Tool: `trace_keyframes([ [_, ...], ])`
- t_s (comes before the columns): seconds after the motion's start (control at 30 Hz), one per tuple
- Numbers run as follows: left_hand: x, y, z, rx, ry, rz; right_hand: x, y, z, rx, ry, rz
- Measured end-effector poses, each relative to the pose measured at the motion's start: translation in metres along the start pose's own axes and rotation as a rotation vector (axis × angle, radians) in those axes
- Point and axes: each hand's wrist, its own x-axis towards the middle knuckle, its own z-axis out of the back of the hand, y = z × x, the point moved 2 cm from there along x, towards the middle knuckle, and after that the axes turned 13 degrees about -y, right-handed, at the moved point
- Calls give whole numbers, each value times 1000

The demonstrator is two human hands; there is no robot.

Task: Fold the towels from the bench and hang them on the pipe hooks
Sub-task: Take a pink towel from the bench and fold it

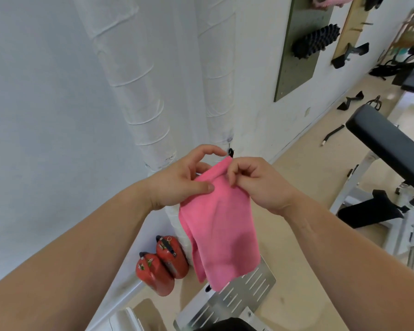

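One pink towel (221,225) hangs folded from two hands, its top corner raised just beside a single small black hook (230,152) at the right-hand one of two white-wrapped pipes (215,68). Whether the corner touches the hook cannot be told. The left hand (179,180) grips the towel's upper left edge, with the thumb pressed on the front and the other fingers behind the cloth. The right hand (258,185) pinches the top fold with curled fingers (237,173). The towel's lower edge hangs free in front of one slotted metal plate (244,292).

Two red canisters (153,274) stand touching each other on the floor (308,163) at the foot of the left-hand pipe, left of the towel. One dark padded desk (387,144) stands well apart to the right, with open beige floor between it and the wall (34,115).
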Motion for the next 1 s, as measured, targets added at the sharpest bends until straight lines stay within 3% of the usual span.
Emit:
trace_keyframes([
  [0.17, 8, 3, -6, 225, -102, -11, -8, -15, 3, 81, 33, -109],
  [0.37, 19, 14, -1, 206, -331, 76, -23, -52, -5, 21, 120, -240],
  [0.63, 12, 16, 21, 193, -608, 114, -21, -85, -36, -248, 140, -183],
  [0.8, -10, 48, 41, 208, -746, 179, -29, -110, -25, -368, 282, -265],
  [1.0, -36, 84, 56, 170, -800, 294, -42, -127, -4, -216, 153, -459],
])
